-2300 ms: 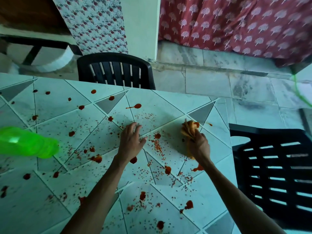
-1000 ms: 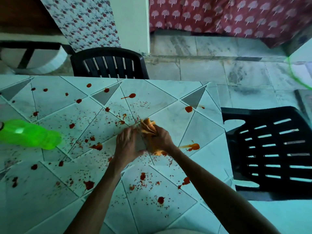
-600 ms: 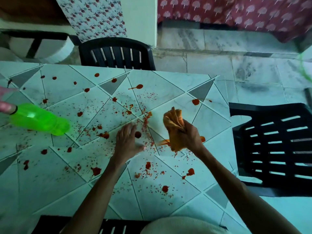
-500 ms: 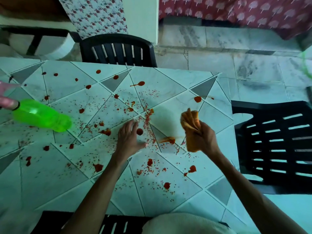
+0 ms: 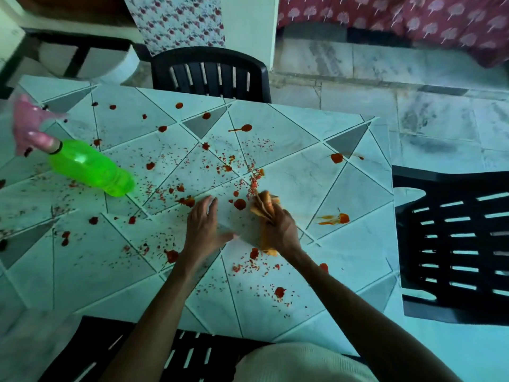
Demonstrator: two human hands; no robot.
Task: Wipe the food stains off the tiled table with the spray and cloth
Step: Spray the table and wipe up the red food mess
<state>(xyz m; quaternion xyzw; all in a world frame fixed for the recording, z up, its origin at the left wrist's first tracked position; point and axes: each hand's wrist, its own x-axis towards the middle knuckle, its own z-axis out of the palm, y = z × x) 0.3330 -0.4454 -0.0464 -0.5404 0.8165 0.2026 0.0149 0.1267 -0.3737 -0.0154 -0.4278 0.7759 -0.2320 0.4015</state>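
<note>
Head camera, looking down: a table [image 5: 303, 175] topped with pale marble-look tiles cut into triangles, with a few grey triangles set among them, fills most of the view. Red food stains [image 5: 240, 204] dot it, from round blobs to fine specks, thickest across the middle and left; an orange-red smear [image 5: 334, 217] lies towards the right edge. The left hand [image 5: 203, 230] rests flat on the tiles, fingers straight and slightly spread, thumb out to the side. Just beside it, the right hand [image 5: 281, 232] is fisted around a bunched orange cloth [image 5: 264, 205], pressing it to the tabletop; folds stick out beyond the knuckles, close to a round blob. A bright green spray bottle [image 5: 91, 168] lies on its side at the table's left, well apart from both hands, its pink trigger head [image 5: 27, 128] blurred. Black slatted plastic chairs stand at the far side [image 5: 209, 71], the right side [image 5: 454, 244] and the near side [image 5: 124, 351]. Beyond are a grey stone floor [image 5: 385, 78], a red patterned curtain [image 5: 413, 17] and a floral fabric [image 5: 179, 20].
</note>
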